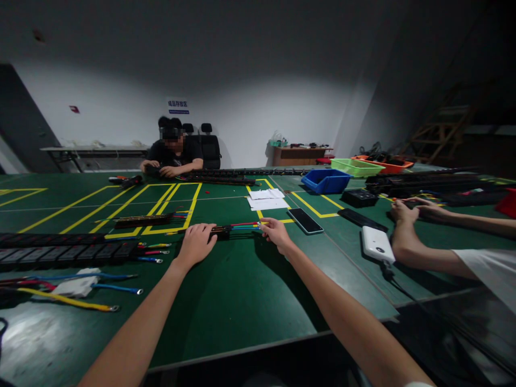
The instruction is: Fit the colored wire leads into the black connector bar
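Note:
My left hand [195,245] lies over a dark cable bundle [223,232] on the green table, its fingers curled round it. Red, blue and yellow-green wires [243,227] come out of the bundle's right end. At their tips, my right hand [276,235] pinches the wire ends between thumb and fingers. A similar cable bundle [143,220] lies just beyond my left hand. Closer on the left are a long black socket strip [72,255] with coloured leads and thick wires with ring terminals [115,308].
Right of my hands lie a phone [305,221], white papers [267,199] and a white power bank [377,244] with a cable. Further back stands a blue bin [326,181]. A co-worker's hands [407,210] work at the right; another person [174,148] sits across the table.

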Available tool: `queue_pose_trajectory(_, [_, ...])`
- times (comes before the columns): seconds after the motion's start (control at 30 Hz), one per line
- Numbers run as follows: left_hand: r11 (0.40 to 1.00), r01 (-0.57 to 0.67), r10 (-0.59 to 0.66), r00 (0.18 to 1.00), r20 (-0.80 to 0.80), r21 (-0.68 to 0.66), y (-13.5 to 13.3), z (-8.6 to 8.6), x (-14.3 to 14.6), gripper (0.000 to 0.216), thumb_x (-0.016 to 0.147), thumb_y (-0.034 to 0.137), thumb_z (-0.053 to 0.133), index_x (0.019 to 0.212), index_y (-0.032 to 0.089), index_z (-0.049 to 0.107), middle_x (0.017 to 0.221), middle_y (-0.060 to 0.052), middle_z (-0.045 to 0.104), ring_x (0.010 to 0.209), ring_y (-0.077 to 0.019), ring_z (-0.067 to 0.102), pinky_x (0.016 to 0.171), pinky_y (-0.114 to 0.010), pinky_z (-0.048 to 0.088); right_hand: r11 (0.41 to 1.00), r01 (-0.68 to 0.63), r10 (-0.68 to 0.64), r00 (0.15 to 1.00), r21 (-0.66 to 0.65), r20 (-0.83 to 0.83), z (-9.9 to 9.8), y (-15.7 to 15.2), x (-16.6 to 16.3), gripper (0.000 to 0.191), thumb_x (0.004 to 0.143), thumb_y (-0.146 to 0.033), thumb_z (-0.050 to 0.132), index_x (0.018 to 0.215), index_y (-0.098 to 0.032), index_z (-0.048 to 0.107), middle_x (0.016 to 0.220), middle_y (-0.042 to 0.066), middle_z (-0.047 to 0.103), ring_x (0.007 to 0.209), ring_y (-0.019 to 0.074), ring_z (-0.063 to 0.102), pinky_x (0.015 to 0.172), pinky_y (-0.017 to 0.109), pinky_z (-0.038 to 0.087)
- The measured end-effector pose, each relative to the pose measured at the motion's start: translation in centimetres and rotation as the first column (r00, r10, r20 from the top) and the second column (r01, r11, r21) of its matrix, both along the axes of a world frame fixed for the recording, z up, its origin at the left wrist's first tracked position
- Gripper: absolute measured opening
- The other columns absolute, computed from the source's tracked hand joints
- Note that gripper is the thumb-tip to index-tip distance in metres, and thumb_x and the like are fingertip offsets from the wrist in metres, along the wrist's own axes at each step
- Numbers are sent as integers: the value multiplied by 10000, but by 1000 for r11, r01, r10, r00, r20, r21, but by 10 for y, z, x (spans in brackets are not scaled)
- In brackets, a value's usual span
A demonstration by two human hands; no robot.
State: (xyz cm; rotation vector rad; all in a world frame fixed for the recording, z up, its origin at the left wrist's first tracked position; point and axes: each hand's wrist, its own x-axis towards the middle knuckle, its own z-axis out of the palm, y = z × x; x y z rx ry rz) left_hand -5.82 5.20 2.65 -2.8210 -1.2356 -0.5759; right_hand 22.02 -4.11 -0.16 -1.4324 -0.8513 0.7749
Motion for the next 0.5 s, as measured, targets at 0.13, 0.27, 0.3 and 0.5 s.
queue_pose_trajectory(0.13, [1000, 4, -4, 1000, -5, 1, -1, 2, 0, 496, 996, 434, 413, 1396, 197, 586, 1350, -117, 658, 1305, -298, 554, 1155, -530, 370, 1000, 9, -8, 1000, -29, 21, 0, 1, -1, 348, 828, -179, 720, 1174, -153, 698, 800, 27, 708, 541, 91, 580, 400, 154, 427])
queue_pose_trajectory(0.27, [1000, 3, -3, 1000, -3, 19, -1, 2, 1, 489, 998, 431, 415, 1385, 192, 595, 1337, -119, 665, 1292, -299, 562, 1151, -533, 373, 999, 6, -4, 1000, -52, 26, -3, 4, -1, 289, 847, -189, 708, 1129, -132, 702, 841, 46, 716, 510, 80, 563, 383, 160, 425])
queue_pose_trajectory(0.3, [1000, 3, -3, 1000, -4, 19, -1, 2, 1, 487, 999, 428, 414, 1385, 191, 595, 1340, -120, 665, 1292, -300, 563, 1151, -533, 373, 999, 0, 2, 1000, -50, 26, -4, 4, -1, 265, 853, -189, 700, 1111, -130, 702, 848, 48, 716, 506, 77, 561, 379, 160, 423])
queue_pose_trajectory(0.5, [1000, -3, 3, 1000, -5, 24, -1, 1, 1, 476, 998, 417, 432, 1387, 196, 596, 1345, -118, 667, 1297, -301, 569, 1145, -538, 390, 1000, -30, 30, 998, -6, 61, -11, 6, 2, 141, 886, -180, 649, 1015, -138, 688, 783, 12, 662, 504, 71, 556, 375, 151, 417])
